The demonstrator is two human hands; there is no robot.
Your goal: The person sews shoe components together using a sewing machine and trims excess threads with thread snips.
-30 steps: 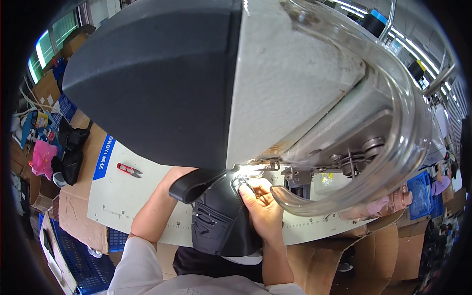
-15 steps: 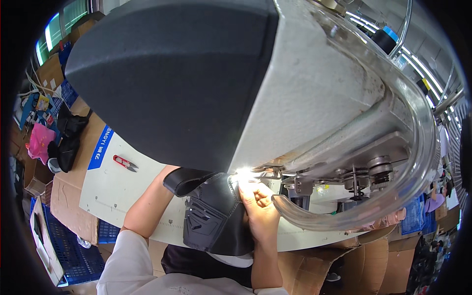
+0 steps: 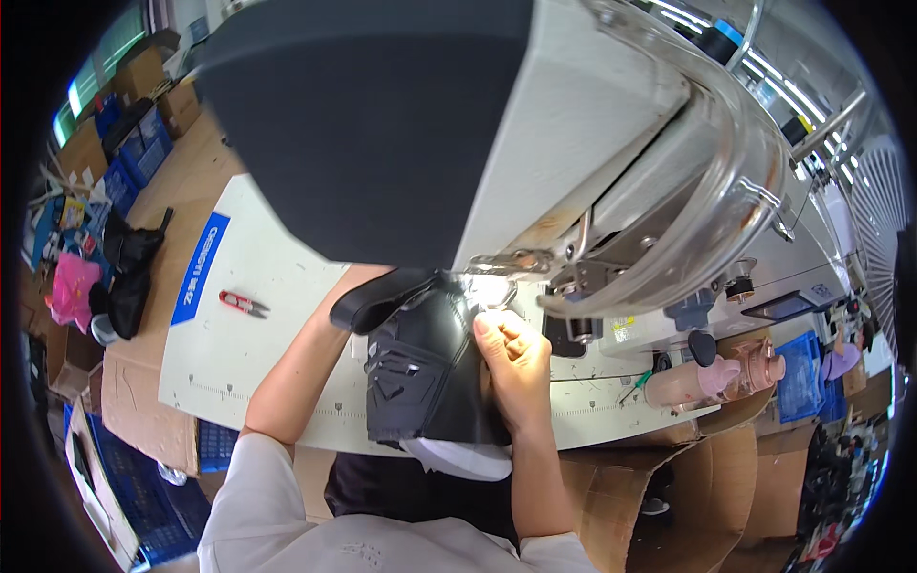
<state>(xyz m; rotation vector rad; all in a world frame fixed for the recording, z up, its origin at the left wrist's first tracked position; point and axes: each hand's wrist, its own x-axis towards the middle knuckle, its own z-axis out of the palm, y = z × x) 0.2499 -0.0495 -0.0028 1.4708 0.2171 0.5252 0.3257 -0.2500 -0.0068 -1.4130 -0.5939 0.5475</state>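
The curled right grip (image 3: 512,346) pinches a panelled black leather piece (image 3: 420,358). The mostly hidden left grip (image 3: 368,274) cannot be read. Red-handled metal snips (image 3: 243,304) lie left of both.

- The black leather piece (image 3: 411,382) has moved in from the tabletop's (image 3: 220,358) near edge, which it overhung before.
- More of the white part (image 3: 463,458) beneath it now shows at that edge.
- The sewing-machine head (image 3: 382,134) no longer hides the tabletop's far left corner.
- Toward the right edge, the pink bottle (image 3: 676,388) is now clear of the curved transparent tube (image 3: 755,191).
- A dark display (image 3: 781,306) has come into sight.
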